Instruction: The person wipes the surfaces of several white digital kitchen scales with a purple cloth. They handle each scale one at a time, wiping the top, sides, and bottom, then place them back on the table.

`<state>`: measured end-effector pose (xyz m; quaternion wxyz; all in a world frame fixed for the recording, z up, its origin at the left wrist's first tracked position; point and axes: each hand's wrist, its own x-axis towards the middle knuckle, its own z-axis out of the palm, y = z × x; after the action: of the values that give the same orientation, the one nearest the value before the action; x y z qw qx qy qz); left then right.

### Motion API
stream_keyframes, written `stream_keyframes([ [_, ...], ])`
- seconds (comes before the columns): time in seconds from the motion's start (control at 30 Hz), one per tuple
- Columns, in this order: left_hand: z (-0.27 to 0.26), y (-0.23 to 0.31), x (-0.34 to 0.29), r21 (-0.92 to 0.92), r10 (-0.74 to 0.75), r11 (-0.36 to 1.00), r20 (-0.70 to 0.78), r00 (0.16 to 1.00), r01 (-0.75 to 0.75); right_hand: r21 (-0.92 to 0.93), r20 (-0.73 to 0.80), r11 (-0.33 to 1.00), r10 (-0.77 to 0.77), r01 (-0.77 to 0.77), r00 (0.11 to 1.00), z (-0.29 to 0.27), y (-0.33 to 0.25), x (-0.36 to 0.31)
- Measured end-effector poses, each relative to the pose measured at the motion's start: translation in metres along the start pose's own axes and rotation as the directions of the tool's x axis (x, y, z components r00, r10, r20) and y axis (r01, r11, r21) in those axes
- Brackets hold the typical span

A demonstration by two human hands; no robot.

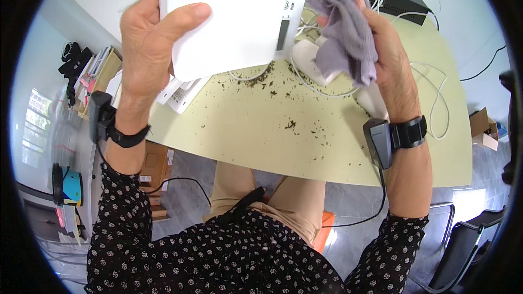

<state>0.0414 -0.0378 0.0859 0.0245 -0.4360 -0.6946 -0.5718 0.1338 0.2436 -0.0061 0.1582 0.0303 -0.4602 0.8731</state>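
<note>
My left hand [150, 38] grips a white digital kitchen scale [229, 22] by its left side, thumb across the top plate. The scale is raised above the table, with its buttons and small dark display along the right edge. To its right, my right hand [384, 46] is closed round a crumpled grey-purple cloth [346, 27]. The cloth hangs down from my fingers, close to the scale. Dark, dry crumbs like tea leaves [291, 125] lie scattered on the pale yellow table [239, 130] below.
White devices [311, 62] and looping white cables lie behind the cloth. A black box [406, 2] with bundled cables stands at the far right. Flat white items [182, 95] lie under my left hand. A cardboard box [484, 128] and a black chair [468, 245] stand on the right.
</note>
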Motion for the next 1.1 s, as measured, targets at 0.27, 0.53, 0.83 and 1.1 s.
stream_keyframes([
  [0.27,0.02,-0.055,-0.017,-0.833,-0.442,0.525,-0.092,0.892,0.174,0.042,0.0,0.998,-0.054,0.054,0.999,0.03,0.016,-0.009],
  [0.53,0.081,-0.047,-0.026,-0.811,-0.339,0.484,0.174,0.925,0.329,-0.065,-0.129,0.987,-0.153,0.146,0.98,0.042,0.012,-0.017],
  [0.83,0.061,-0.056,-0.016,-0.838,-0.279,0.435,0.224,0.934,0.33,-0.034,-0.138,0.983,-0.183,0.18,0.973,0.028,0.01,-0.014],
  [1.1,0.029,-0.073,0.01,-0.448,-0.231,0.826,0.284,0.931,0.342,-0.246,-0.021,0.951,-0.199,0.188,0.98,0.03,-0.002,-0.018],
])
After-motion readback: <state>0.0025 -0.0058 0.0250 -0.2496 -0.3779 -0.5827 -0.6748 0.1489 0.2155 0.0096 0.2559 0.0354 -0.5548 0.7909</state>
